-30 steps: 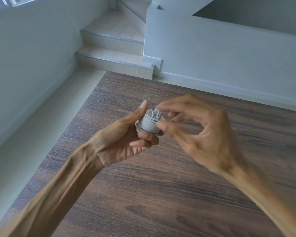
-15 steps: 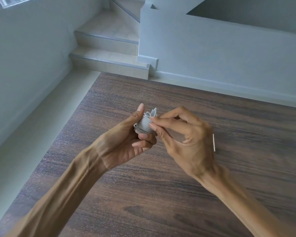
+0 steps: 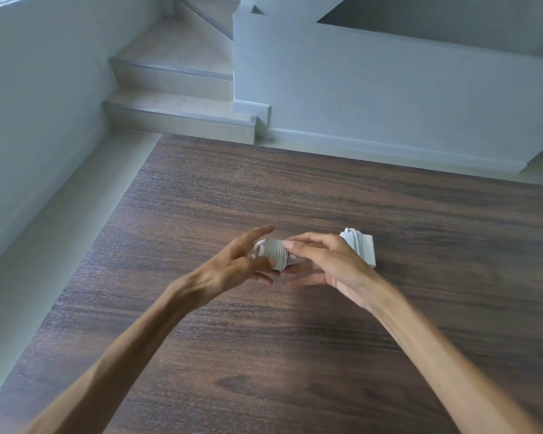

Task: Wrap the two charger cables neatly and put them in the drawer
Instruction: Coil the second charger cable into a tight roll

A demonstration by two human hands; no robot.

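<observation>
A white charger cable wound into a tight bundle (image 3: 275, 253) sits between my two hands, low over the dark wooden table (image 3: 295, 355). My left hand (image 3: 232, 270) holds the bundle's left end from below, its index finger stretched out above the coil. My right hand (image 3: 329, 261) pinches the right end with thumb and fingertips. Just behind my right hand a second white charger (image 3: 359, 245), a plug block with cable wrapped round it, lies on the table, partly hidden by my fingers. No drawer is in view.
The table's left edge runs beside a pale floor strip (image 3: 60, 230) and a white wall. Beyond the far edge are tiled stair steps (image 3: 176, 114) and a low white wall (image 3: 389, 98).
Both hands have dropped lower toward the table with the wound bundle. My right hand moved from the loose cable tip to the bundle's end. The second wrapped charger has come into view.
</observation>
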